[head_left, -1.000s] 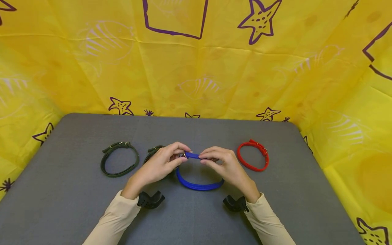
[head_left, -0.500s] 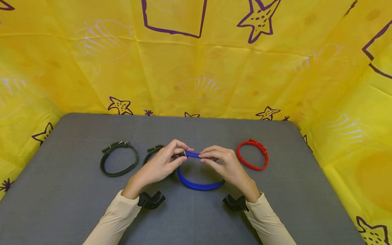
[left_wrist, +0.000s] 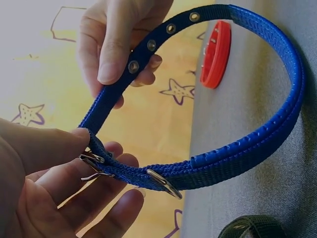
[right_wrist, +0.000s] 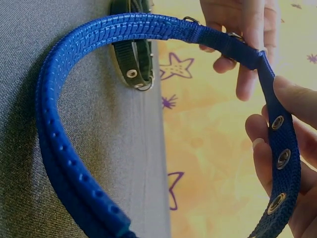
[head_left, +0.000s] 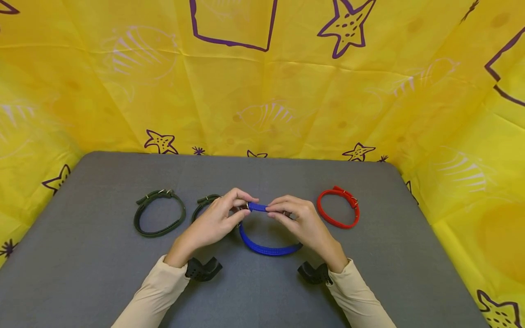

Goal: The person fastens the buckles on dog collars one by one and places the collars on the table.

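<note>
A blue dog collar [head_left: 268, 250], looped into a ring, is between both hands over the middle of the table. My left hand [head_left: 213, 221] pinches its buckle end; in the left wrist view the silver buckle [left_wrist: 94, 157] lies by the thumb, with a D-ring [left_wrist: 164, 183] further along the band. My right hand [head_left: 301, 218] pinches the strap between thumb and fingers, near a row of metal eyelets [right_wrist: 283, 159]. At the buckle, the strap end overlaps the folded webbing. The padded part of the loop hangs toward the table.
A dark green collar [head_left: 156, 234] lies at the left on the grey table [head_left: 262, 291]. Another green collar [head_left: 196, 212] is partly hidden behind the left hand. To the right lies a red collar [head_left: 336, 223]. A yellow patterned cloth [head_left: 262, 91] stands behind the table.
The lower loop of the blue collar has shifted slightly right and toward the person. Left fingers have made small movements at the buckle; the right hand keeps nearly the same place.
</note>
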Tool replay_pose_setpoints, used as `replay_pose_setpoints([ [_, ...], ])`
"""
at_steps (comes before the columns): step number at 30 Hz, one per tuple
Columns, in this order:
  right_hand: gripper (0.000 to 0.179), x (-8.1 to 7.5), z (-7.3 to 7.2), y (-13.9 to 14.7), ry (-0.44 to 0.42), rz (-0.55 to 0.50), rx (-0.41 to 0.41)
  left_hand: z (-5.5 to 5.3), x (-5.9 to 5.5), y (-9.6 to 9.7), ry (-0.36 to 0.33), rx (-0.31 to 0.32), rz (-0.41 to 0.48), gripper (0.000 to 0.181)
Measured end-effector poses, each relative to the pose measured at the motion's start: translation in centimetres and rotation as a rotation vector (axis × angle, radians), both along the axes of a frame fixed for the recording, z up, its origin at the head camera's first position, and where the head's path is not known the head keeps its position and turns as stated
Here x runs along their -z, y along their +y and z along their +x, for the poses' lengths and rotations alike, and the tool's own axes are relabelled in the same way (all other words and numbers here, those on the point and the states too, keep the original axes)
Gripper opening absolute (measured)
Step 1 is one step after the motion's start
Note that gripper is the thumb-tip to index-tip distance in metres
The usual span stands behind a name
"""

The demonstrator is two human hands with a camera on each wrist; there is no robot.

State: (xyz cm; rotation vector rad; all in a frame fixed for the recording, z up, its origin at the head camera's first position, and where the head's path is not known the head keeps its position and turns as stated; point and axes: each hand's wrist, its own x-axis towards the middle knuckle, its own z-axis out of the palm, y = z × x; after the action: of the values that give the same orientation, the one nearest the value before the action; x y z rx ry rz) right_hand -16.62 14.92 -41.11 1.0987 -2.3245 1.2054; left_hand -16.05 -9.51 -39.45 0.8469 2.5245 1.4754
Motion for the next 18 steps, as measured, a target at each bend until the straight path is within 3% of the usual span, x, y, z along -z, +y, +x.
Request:
replay_pose_setpoints([
  [5, 0.015, -0.16, 0.13, -0.10, 0.006, -0.003, 0.005, -0.01, -0.03, 0.09, 0.006, -0.006, -0.004, 0.024],
  [12, 0.019, -0.09, 0.01, -0.12, 0.009, -0.027, 0.009, -0.09, 0.12, 0.09, -0.064, -0.003, 0.082, 0.021],
  [18, 0.022, 0.18, -0.12, -0.15, 0.021, -0.040, 0.005, -0.22, 0.38, 0.36, -0.047, -0.029, 0.062, 0.026],
])
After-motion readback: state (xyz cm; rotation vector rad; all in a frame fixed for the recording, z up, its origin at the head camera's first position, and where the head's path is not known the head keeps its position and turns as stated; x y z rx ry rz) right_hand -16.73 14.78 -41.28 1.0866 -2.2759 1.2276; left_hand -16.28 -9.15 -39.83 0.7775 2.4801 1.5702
